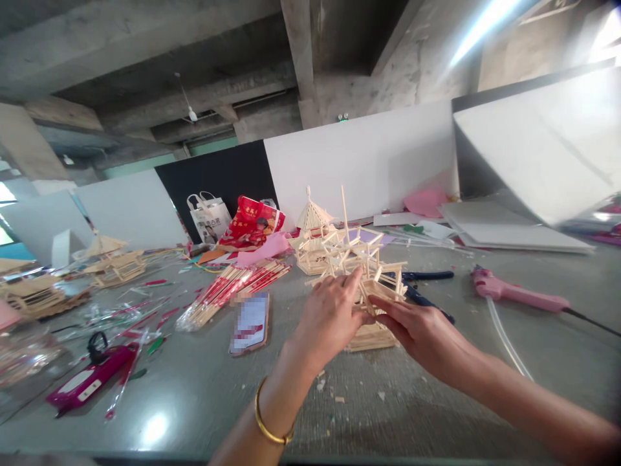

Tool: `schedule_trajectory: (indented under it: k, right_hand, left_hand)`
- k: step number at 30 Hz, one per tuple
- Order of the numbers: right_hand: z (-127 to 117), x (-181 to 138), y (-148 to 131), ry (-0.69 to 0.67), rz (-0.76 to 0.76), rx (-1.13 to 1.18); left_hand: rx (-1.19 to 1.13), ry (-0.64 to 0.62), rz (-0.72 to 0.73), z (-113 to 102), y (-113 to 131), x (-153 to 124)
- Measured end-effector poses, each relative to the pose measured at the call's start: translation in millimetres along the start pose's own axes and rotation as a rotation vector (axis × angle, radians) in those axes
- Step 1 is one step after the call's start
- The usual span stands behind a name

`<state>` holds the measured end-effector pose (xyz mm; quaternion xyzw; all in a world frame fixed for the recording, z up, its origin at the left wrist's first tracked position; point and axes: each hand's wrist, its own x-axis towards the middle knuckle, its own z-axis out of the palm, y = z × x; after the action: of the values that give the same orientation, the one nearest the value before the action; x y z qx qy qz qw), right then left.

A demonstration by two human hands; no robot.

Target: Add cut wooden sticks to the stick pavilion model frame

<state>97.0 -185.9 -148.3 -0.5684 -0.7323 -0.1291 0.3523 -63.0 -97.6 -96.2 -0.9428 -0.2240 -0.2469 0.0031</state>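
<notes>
A half-built model of thin wooden sticks (366,272) stands on the grey table (204,395), on a flat stick base. My left hand (330,314), with a gold bangle on its wrist, rests against the model's near left side, fingers curled onto the sticks. From the right, my right hand (420,330) reaches in with its fingers pinched on the frame's lower right part. Behind stands a finished stick pavilion (313,236) with a peaked roof.
A pink glue gun (514,294) with a cord lies at the right, dark blue pliers (427,288) beside the model. Packs of chopsticks (230,291), a phone (251,321) and a magenta tool (90,378) lie at the left. More stick models (111,262) stand far left, white boards behind.
</notes>
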Motion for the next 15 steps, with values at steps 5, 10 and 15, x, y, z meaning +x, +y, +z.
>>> schedule_trajectory:
  k: [5, 10, 15]
  right_hand:
    - [-1.5, 0.1, -0.9, 0.001, -0.009, 0.02]
    - [-0.1, -0.6, -0.3, 0.008, -0.017, 0.016]
    - [1.1, -1.1, -0.1, 0.01, -0.017, -0.011]
  left_hand:
    - [-0.01, 0.009, -0.001, 1.4, -0.4, -0.2]
    - [-0.034, 0.005, -0.009, 1.1, -0.2, 0.2]
    - [-0.049, -0.002, -0.017, -0.8, 1.4, -0.9]
